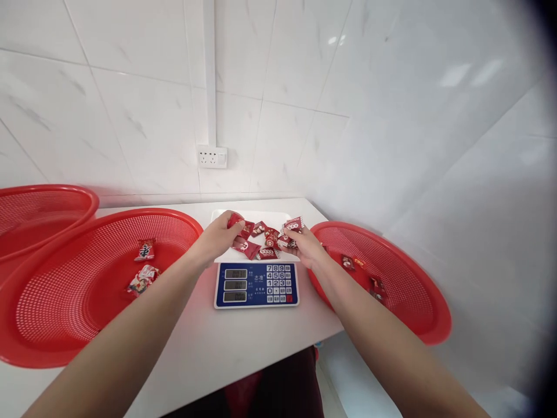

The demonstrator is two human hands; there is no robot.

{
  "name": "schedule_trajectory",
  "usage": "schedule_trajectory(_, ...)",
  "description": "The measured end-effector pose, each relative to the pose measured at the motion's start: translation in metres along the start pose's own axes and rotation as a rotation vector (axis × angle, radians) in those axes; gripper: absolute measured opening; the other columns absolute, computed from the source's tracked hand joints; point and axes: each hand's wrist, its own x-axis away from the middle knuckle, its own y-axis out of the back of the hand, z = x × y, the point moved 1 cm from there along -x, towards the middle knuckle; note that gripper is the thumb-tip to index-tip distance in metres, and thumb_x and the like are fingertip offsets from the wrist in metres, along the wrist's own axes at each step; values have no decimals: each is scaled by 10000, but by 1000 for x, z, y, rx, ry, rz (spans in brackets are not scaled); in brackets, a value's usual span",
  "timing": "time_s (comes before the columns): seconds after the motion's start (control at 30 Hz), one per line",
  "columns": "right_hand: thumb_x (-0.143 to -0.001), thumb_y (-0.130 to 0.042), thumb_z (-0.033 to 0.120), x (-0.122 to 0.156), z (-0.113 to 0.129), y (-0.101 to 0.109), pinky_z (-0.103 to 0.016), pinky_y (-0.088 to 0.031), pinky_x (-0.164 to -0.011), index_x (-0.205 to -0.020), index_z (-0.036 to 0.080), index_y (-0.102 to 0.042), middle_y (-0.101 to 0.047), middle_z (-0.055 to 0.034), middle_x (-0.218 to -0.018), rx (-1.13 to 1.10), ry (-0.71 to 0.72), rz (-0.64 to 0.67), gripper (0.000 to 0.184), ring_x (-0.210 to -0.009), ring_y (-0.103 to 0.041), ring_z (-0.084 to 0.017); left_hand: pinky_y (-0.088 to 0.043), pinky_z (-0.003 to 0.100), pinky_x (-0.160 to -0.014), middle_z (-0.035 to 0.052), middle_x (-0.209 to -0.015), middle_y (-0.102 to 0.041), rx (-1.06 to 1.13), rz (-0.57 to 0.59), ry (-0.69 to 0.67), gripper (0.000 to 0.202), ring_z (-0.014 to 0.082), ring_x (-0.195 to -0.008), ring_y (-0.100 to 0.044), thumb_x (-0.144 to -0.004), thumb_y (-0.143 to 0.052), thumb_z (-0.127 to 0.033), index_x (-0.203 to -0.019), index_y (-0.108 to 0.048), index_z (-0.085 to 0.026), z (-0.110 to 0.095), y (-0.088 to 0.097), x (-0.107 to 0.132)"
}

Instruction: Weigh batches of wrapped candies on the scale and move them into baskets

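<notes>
A digital scale (256, 285) with a blue keypad panel stands on the table, its white tray (221, 217) behind the panel. Several small red wrapped snack packets (271, 237) lie on the tray. My left hand (219, 237) is closed on red snack packets (247, 247) over the tray's left side. On the right side, my right hand (305, 246) grips red-and-white snack packets (292, 226), thumb on top. The fingers partly cover what each hand holds. Three small displays on the panel show digits.
A red mesh basket (52, 255) with a few packets (146, 249) is at left; another red basket (46, 190) overlaps behind it. A third red basket (429, 310), holding packets (348, 262), is at right. A wall socket (212, 157) is above the white table (191, 342).
</notes>
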Motion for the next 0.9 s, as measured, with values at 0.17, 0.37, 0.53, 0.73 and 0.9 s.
schedule_trajectory(0.17, -703, -672, 223, 4, 0, -2, -230, -550, -513, -852, 219, -527, -620, 31, -748, 10, 23, 0, 208, -674, -618, -123, -514, 305, -634, 39, -691, -626, -129, 42, 66, 132, 138, -601, -605, -781, -576, -249, -869, -524, -165, 1, 7, -28)
schedule_trajectory(0.37, -713, -690, 360, 52, -4, 23, -213, -510, -492, -862, 211, -601, -628, 6, -800, 33, 125, 123, 229, -679, -589, -125, -494, 299, -647, 51, -764, -650, -241, 20, 103, 297, 134, -616, -588, -705, -669, -286, -938, -516, -184, 11, 21, -55)
schedule_trajectory(0.53, -703, -705, 397, 98, -36, 52, -213, -470, -435, -770, 197, -603, -592, 14, -680, 3, 57, 137, 235, -543, -532, -103, -476, 283, -693, 48, -829, -670, -247, 92, 127, 305, 144, -708, -623, -691, -686, -283, -950, -543, -207, 21, 16, -68)
schedule_trajectory(0.73, -692, -722, 400, 124, -79, 75, -217, -474, -421, -870, 210, -591, -617, -2, -768, -24, -97, 68, 292, -580, -554, -119, -442, 304, -707, 76, -923, -672, -452, 165, 63, 370, 201, -832, -632, -730, -638, -333, -1065, -549, -206, 24, -4, -76)
schedule_trajectory(0.9, -666, -738, 428, 129, -99, 72, -222, -478, -429, -898, 198, -601, -635, -28, -801, -11, -195, 75, 354, -654, -585, -151, -404, 385, -865, 165, -1266, -508, -884, 62, -130, 619, 295, -1118, -492, -782, -545, -408, -1322, -366, -162, 20, -17, -74)
